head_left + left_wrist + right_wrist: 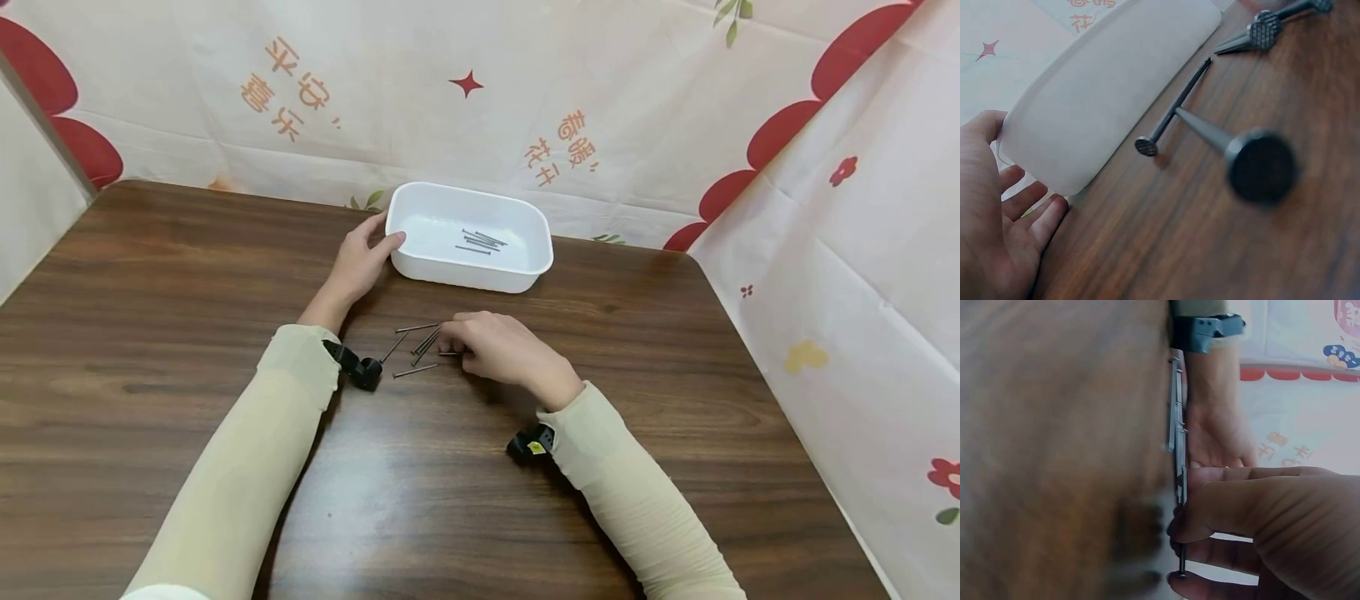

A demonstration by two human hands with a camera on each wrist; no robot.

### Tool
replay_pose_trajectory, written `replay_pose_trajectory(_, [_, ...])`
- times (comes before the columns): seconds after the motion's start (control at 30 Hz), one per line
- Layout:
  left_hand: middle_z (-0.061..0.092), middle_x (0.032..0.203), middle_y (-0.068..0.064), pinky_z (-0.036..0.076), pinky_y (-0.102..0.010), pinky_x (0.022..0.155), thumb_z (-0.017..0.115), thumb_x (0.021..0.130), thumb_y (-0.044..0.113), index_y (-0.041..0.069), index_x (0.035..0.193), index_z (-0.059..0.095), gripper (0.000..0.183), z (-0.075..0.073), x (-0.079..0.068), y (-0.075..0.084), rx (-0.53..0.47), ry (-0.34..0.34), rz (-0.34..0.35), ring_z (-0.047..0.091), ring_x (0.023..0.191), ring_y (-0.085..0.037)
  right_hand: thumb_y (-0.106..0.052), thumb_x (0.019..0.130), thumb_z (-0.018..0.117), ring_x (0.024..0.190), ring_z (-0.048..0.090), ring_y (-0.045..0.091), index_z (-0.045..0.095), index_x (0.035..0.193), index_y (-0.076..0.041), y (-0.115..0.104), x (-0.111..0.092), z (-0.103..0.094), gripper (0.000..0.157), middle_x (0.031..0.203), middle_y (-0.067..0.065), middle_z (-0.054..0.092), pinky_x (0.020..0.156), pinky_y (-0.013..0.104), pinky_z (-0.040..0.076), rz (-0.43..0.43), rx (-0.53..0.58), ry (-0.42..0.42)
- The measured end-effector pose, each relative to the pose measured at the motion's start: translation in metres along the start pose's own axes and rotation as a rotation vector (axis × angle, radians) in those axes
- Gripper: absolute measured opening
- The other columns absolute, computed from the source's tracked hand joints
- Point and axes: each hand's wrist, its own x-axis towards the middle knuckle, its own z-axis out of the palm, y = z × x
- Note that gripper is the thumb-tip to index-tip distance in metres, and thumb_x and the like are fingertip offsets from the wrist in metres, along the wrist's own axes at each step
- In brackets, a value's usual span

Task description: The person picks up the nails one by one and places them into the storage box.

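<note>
So the left hand has hold of one end of the white tub, thumb over the rim and fingers against the outside, with a little bunch of nails lying inside. Meanwhile the right hand is down low over the counter, pinching a nail, and more loose nails lie scattered just to its left

On the brown desk, the left hand gripped the left end of a white tub holding several nails. Nearer, the right hand bent its fingers at the right of some loose nails.
</note>
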Motion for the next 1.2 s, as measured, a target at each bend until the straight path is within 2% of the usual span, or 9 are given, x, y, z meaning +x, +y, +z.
replay_pose_trajectory(0.3, [0.046,0.157,-0.015,0.042,-0.045,0.117,0.056,0.1,0.038,0.012,0.158,0.036,0.066,0.002,0.0,-0.002,-0.023,-0.002,0.009,0.049,0.141,-0.031,0.002,0.085,0.07,0.08,0.057,0.015,0.069,0.096,-0.012,0.016,-0.004,-0.026,0.018,0.09,0.0,0.066,0.071,0.032,0.048,-0.004,0.009,0.05])
replay_pose_trajectory(0.57, [0.046,0.157,-0.013,0.043,-0.045,0.116,0.056,0.1,0.037,0.013,0.158,0.037,0.065,0.002,-0.001,-0.001,-0.029,-0.001,0.001,0.05,0.14,-0.03,0.006,0.084,0.065,0.082,0.059,0.016,0.07,0.097,-0.012,0.041,0.001,-0.054,0.023,0.091,0.004,0.069,0.075,0.033,0.05,-0.031,0.08,0.065])
replay_pose_trajectory(0.8, [0.046,0.157,-0.012,0.044,-0.045,0.115,0.056,0.1,0.038,0.014,0.158,0.037,0.066,0.0,0.0,0.0,-0.03,0.003,0.003,0.051,0.139,-0.03,0.003,0.087,0.064,0.087,0.065,0.019,0.071,0.101,-0.009,0.063,0.02,-0.074,0.02,0.095,0.007,0.071,0.078,0.034,0.053,0.002,0.125,0.057])
replay_pose_trajectory(1.03, [0.043,0.159,-0.01,0.044,-0.045,0.115,0.056,0.1,0.04,0.016,0.158,0.036,0.066,-0.001,0.0,0.0,-0.026,-0.007,-0.013,0.05,0.14,-0.029,0.004,0.087,0.063,0.093,0.064,0.025,0.071,0.106,-0.007,0.081,0.047,-0.094,0.023,0.101,0.012,0.071,0.081,0.038,0.052,0.066,0.071,0.006])
replay_pose_trajectory(1.2, [0.045,0.157,-0.011,0.045,-0.045,0.114,0.057,0.1,0.04,0.016,0.157,0.038,0.065,-0.002,0.001,-0.002,-0.028,-0.006,0.0,0.051,0.14,-0.029,0.002,0.089,0.063,0.092,0.062,0.026,0.07,0.105,-0.006,0.095,0.071,-0.098,0.02,0.102,0.016,0.071,0.081,0.037,0.05,0.098,0.047,-0.028])
